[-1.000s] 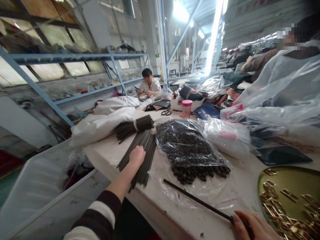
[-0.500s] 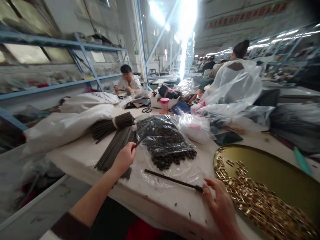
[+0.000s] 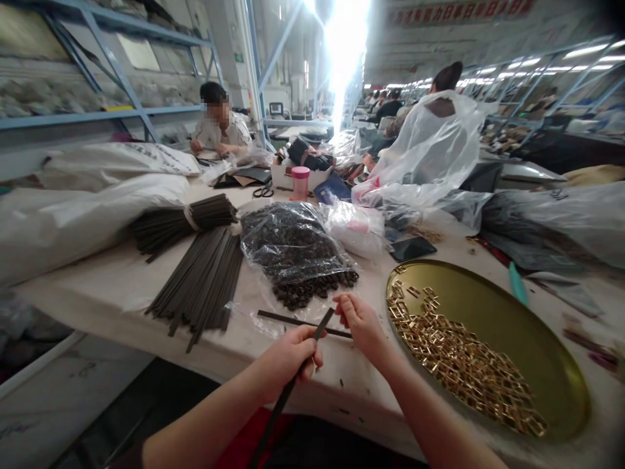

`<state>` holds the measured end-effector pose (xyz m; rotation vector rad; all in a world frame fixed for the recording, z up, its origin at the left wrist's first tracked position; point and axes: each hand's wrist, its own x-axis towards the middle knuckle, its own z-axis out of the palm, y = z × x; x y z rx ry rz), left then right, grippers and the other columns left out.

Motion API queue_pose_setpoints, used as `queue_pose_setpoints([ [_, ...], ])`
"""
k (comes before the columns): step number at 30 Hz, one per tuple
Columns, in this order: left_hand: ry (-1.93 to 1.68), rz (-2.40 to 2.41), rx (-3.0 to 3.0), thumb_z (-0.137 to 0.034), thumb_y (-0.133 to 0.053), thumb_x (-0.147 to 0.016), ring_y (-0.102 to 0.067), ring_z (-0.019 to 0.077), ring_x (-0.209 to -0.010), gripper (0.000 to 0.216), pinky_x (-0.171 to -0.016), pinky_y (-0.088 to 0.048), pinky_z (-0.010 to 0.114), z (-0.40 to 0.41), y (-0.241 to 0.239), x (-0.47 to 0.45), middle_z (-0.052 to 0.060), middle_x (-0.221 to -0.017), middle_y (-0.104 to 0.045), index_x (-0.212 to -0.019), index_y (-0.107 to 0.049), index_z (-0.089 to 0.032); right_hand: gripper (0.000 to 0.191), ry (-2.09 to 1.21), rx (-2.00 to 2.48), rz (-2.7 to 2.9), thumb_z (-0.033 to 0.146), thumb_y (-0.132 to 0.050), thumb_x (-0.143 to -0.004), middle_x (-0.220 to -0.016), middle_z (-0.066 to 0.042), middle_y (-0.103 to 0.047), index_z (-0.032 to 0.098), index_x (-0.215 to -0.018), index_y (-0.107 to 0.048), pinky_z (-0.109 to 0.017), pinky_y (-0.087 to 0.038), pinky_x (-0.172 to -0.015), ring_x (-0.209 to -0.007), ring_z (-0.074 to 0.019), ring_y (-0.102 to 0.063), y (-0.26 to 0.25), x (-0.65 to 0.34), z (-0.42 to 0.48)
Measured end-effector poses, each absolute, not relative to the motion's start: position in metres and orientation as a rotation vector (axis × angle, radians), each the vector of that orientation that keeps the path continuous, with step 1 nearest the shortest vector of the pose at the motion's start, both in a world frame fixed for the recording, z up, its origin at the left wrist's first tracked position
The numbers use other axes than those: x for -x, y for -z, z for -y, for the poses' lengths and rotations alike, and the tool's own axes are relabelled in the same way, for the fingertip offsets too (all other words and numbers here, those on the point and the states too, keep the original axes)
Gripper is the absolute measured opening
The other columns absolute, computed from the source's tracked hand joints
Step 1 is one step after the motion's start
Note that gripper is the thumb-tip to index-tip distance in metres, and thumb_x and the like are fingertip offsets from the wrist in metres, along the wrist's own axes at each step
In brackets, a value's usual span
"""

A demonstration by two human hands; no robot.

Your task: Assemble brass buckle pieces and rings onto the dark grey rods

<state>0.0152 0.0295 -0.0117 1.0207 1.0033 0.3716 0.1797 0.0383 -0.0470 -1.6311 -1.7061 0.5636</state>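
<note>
My left hand [image 3: 295, 355] grips a dark flat strap [image 3: 324, 322], its upper end pointing up and right, its tail hanging past the table edge. Close to that end is my right hand [image 3: 360, 324], its fingers curled together; whatever they pinch is too small to make out. Behind both hands a second dark strap [image 3: 286, 319] lies on the table, its right part running behind my hands. Small black pieces [image 3: 312, 290] spill from a clear plastic bag [image 3: 288, 238]. To the left rest a fan of loose straps [image 3: 202, 286] and a tied strap bundle [image 3: 215, 212].
A round gold tray [image 3: 498, 312] with many gold metal buckles [image 3: 459, 358] stands at the right. Farther back are a pink-lidded jar [image 3: 299, 182], scissors [image 3: 263, 191] and white sacks [image 3: 97, 208]. Two people [image 3: 227, 133] sit beyond the table.
My left hand has carried a strap from the loose straps to the front middle. My right hand has left the strap on the table and moved up and left towards the left hand.
</note>
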Motion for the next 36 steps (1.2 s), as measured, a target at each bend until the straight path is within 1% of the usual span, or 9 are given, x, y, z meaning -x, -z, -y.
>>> queue_pose_setpoints([
  [3,-0.421,-1.006,-0.859,-0.013,-0.041,-0.069,-0.033,0.0011,-0.034,0.026,-0.031,-0.021,0.013,-0.038,0.014,-0.011,-0.006,-0.061,-0.051,-0.095,-0.048,-0.015,0.020,-0.427,1.685,1.826,0.022,-0.038,-0.088,-0.087,-0.007,-0.061,0.017,-0.092,-0.057,-0.027,-0.042,-0.066,-0.077,-0.0166,-0.058,0.052,-0.181,-0.065],
  [6,-0.439,-1.002,-0.775,-0.012,-0.042,-0.067,-0.033,0.0011,-0.033,0.028,-0.031,-0.022,0.013,-0.044,0.017,-0.007,-0.006,-0.060,-0.052,-0.094,-0.048,-0.015,0.013,-0.368,1.731,1.957,0.012,-0.048,-0.081,-0.084,-0.008,-0.060,0.018,-0.085,-0.060,-0.027,-0.039,-0.066,-0.077,-0.0187,-0.057,0.060,-0.175,-0.085],
  [11,-0.444,-0.976,-0.695,-0.011,-0.042,-0.064,-0.034,0.0014,-0.033,0.031,-0.031,-0.023,0.014,-0.052,0.027,-0.005,-0.004,-0.063,-0.053,-0.094,-0.047,-0.015,0.015,-0.289,1.827,2.055,0.009,-0.047,-0.081,-0.080,-0.009,-0.058,0.017,-0.080,-0.059,-0.027,-0.038,-0.064,-0.076,-0.0195,-0.055,0.071,-0.169,-0.098],
  [16,-0.446,-0.964,-0.667,-0.012,-0.045,-0.065,-0.034,0.0018,-0.033,0.030,-0.032,-0.021,0.015,-0.052,0.029,-0.005,-0.003,-0.063,-0.054,-0.094,-0.050,-0.014,0.021,-0.287,1.838,2.049,0.013,-0.042,-0.084,-0.090,-0.010,-0.059,0.017,-0.097,-0.058,-0.029,-0.040,-0.068,-0.079,-0.0200,-0.057,0.064,-0.179,-0.089],
  [20,-0.442,-0.973,-0.671,-0.017,-0.047,-0.072,-0.035,0.0024,-0.034,0.026,-0.033,-0.020,0.016,-0.047,0.027,-0.008,-0.002,-0.064,-0.054,-0.097,-0.054,-0.012,0.024,-0.748,1.626,1.617,0.024,-0.040,-0.085,-0.085,-0.007,-0.059,0.017,-0.101,-0.057,-0.030,-0.045,-0.068,-0.074,-0.0174,-0.058,0.054,-0.188,-0.062],
  [23,-0.456,-0.936,-0.693,-0.031,-0.045,-0.080,-0.033,0.0022,-0.036,0.030,-0.035,-0.020,0.017,-0.043,0.027,-0.012,-0.001,-0.065,-0.053,-0.099,-0.056,-0.011,0.026,-1.269,1.382,1.105,0.034,-0.048,-0.081,-0.078,-0.003,-0.059,0.019,-0.100,-0.058,-0.029,-0.049,-0.064,-0.065,-0.0135,-0.058,0.047,-0.190,-0.036],
  [25,-0.460,-0.926,-0.742,-0.038,-0.044,-0.081,-0.031,0.0023,-0.037,0.036,-0.036,-0.020,0.017,-0.040,0.026,-0.015,-0.002,-0.061,-0.050,-0.099,-0.058,-0.010,0.027,-1.470,1.233,0.836,0.036,-0.057,-0.076,-0.080,-0.002,-0.060,0.020,-0.097,-0.060,-0.027,-0.050,-0.064,-0.065,-0.0116,-0.059,0.042,-0.189,-0.020],
  [30,-0.492,-0.980,-1.014,-0.033,-0.050,-0.077,-0.030,0.0027,-0.039,0.025,-0.037,-0.020,0.016,-0.031,0.018,-0.022,-0.008,-0.051,-0.039,-0.082,-0.059,-0.010,0.030,-1.598,1.073,0.497,0.028,-0.067,-0.067,-0.082,-0.003,-0.065,0.020,-0.096,-0.063,-0.022,-0.050,-0.060,-0.060,-0.0078,-0.058,0.032,-0.188,0.004],
  [36,-0.363,-1.095,-1.184,-0.024,-0.047,-0.072,-0.035,0.0033,-0.035,0.013,-0.034,-0.026,0.016,-0.017,0.018,-0.028,-0.008,-0.050,-0.042,-0.077,-0.054,-0.014,0.031,-1.593,1.042,0.443,0.027,-0.068,-0.066,-0.073,-0.002,-0.066,0.017,-0.096,-0.066,-0.024,-0.050,-0.067,-0.066,-0.0100,-0.060,0.033,-0.190,0.018],
])
